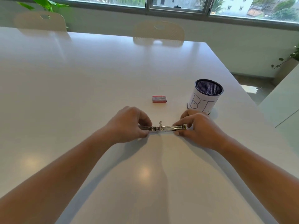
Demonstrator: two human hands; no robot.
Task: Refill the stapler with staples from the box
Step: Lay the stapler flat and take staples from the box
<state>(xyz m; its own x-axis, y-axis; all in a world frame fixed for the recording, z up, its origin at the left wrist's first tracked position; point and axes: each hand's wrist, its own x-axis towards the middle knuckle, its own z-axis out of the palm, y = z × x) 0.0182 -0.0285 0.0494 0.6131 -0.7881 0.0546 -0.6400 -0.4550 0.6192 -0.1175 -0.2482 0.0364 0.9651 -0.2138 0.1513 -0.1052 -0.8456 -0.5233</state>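
Note:
A small metal stapler [163, 128] lies flat on the white table [80, 78], swung open end to end with its hinge post standing up in the middle. My left hand [129, 125] pinches its left end between thumb and fingers. My right hand [198, 126] grips the right end, where a yellowish tip shows. A small red box of staples [159, 99] lies shut on the table beyond the stapler, apart from both hands.
A mesh pen cup [205, 96] wrapped in white paper with drawn letters stands right of the box, just behind my right hand. Two pale chairs [158, 32] are at the table's far side. The table's right edge runs diagonally past the cup.

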